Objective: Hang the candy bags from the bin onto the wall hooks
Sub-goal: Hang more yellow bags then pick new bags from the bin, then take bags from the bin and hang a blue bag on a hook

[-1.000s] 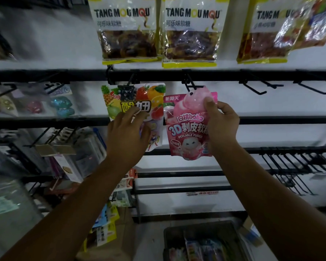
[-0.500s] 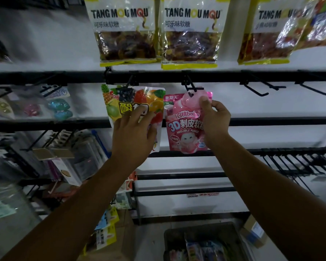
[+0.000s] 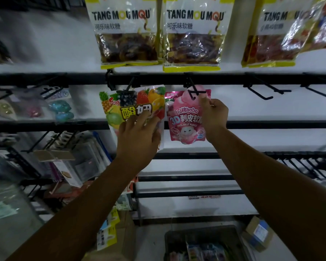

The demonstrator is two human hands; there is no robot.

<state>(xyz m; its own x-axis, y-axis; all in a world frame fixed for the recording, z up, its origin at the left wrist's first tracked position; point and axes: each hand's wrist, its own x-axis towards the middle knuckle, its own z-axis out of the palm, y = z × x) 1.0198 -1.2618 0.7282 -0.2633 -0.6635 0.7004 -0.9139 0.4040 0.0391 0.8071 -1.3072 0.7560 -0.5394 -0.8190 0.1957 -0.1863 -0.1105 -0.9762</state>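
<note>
Though dim, bin (image 3: 205,231) with candy bags (image 3: 196,249)

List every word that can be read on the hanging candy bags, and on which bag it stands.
"TANG MOU MQU": left yellow bag, middle yellow bag.
"可乐味软糖": same two bags.
"TANG M": right yellow bag, rest blurred.
"白桃bobo": pink bag.
"3D剥皮软": pink bag, end hidden by right hand.
"PEELABLE FUDGE": pink bag.
"酸妞": fruit bag, partly behind left hand.
Bin packets: too blurred.
</note>
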